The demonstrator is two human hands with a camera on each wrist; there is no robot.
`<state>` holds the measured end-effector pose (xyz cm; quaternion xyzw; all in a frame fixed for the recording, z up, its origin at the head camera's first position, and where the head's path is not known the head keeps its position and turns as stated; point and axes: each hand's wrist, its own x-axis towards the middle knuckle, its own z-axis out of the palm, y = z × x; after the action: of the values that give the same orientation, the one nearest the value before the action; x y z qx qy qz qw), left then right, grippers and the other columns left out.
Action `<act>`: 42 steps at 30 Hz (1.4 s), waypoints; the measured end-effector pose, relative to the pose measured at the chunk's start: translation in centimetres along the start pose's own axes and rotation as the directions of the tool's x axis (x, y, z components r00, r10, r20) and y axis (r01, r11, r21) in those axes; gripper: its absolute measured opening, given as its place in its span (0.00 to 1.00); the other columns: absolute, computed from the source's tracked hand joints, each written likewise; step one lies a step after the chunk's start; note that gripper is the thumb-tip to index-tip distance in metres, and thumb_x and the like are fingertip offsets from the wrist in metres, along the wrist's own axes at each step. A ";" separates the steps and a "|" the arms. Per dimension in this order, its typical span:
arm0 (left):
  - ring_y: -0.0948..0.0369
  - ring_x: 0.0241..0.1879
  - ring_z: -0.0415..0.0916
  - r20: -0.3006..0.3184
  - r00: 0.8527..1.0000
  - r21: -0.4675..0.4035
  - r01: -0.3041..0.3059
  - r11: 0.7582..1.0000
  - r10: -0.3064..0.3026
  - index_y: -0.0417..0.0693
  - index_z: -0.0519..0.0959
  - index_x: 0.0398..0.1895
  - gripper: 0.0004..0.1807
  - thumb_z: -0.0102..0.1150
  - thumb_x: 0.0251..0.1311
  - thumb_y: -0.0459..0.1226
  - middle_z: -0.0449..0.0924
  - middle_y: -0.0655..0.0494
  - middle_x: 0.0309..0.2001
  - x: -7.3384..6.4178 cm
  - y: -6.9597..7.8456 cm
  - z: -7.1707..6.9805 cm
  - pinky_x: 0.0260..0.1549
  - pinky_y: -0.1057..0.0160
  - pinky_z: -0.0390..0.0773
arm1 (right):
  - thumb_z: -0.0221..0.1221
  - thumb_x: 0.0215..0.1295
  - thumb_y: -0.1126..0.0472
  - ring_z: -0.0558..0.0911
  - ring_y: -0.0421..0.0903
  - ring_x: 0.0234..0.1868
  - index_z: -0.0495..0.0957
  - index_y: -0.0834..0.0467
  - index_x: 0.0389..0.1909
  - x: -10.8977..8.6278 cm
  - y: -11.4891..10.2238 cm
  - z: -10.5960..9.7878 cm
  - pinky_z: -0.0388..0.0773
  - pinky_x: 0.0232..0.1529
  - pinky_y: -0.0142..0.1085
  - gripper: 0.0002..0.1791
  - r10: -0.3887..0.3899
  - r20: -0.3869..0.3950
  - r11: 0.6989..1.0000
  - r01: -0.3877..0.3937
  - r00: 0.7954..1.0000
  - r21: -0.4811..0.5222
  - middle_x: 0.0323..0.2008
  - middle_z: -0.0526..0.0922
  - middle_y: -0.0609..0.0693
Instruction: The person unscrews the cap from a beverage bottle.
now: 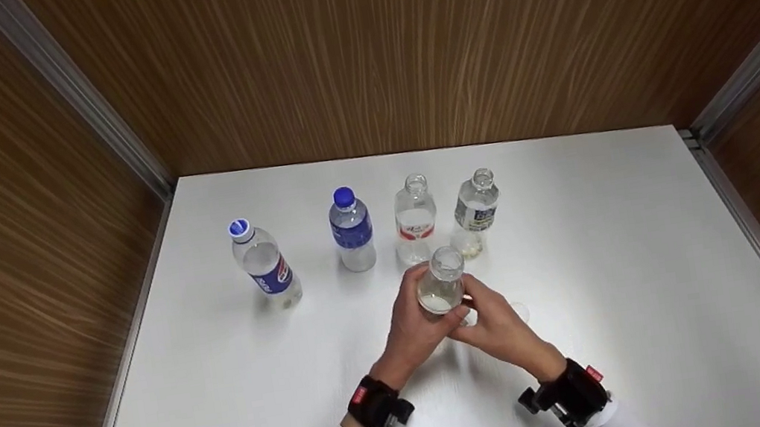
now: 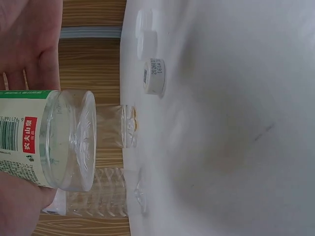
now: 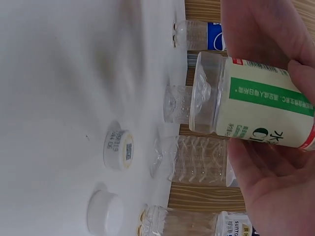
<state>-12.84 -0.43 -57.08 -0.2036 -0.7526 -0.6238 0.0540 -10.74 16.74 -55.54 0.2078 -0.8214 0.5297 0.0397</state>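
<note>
Both hands hold one clear plastic bottle with no cap on its mouth. My left hand grips it from the left side, with the thumb across the front. From the right, my right hand curls round the lower part. A cream and green label wraps the bottle in the right wrist view. Its clear base hangs above the table in the left wrist view. Below lie small white caps, one with printed digits and another beside it.
Behind the hands stand an uncapped bottle with a red-and-white label and another uncapped bottle. Further left are a blue-capped bottle and a Pepsi bottle. Wood-grain panels enclose the white table at the back and sides.
</note>
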 end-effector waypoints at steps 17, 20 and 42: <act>0.51 0.75 0.59 0.028 0.996 0.116 -0.091 0.989 0.089 0.40 0.55 0.77 0.53 0.78 0.55 0.45 0.57 0.45 0.76 -0.3 -1.3 -1.6 0.71 0.46 0.64 | 0.75 0.58 0.68 0.79 0.48 0.60 0.72 0.62 0.66 -1.0 1.2 -5.4 0.78 0.60 0.52 0.35 0.104 -0.166 0.990 -0.118 0.981 -0.074 0.58 0.81 0.51; 0.50 0.75 0.59 0.010 0.995 0.191 -0.101 0.976 0.101 0.39 0.56 0.76 0.51 0.77 0.56 0.45 0.58 0.44 0.75 -0.5 -1.7 -2.2 0.72 0.49 0.63 | 0.75 0.57 0.69 0.79 0.50 0.60 0.71 0.65 0.65 -1.1 1.8 -7.2 0.78 0.61 0.50 0.35 0.113 -0.219 0.984 -0.140 0.969 -0.113 0.57 0.81 0.54; 0.47 0.74 0.60 0.007 0.998 0.443 0.053 0.895 -0.062 0.42 0.56 0.77 0.52 0.77 0.56 0.47 0.53 0.44 0.78 -2.3 -3.3 -5.5 0.69 0.45 0.66 | 0.70 0.64 0.67 0.74 0.66 0.66 0.58 0.71 0.72 2.1 8.3 -11.9 0.74 0.65 0.54 0.41 0.275 -0.368 0.939 -0.331 0.888 -0.097 0.64 0.72 0.69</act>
<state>-12.92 -6.75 -59.74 -0.1699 -0.8810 -0.4356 0.0726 -17.71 29.55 -56.87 -0.0240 -0.8627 0.4914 0.1175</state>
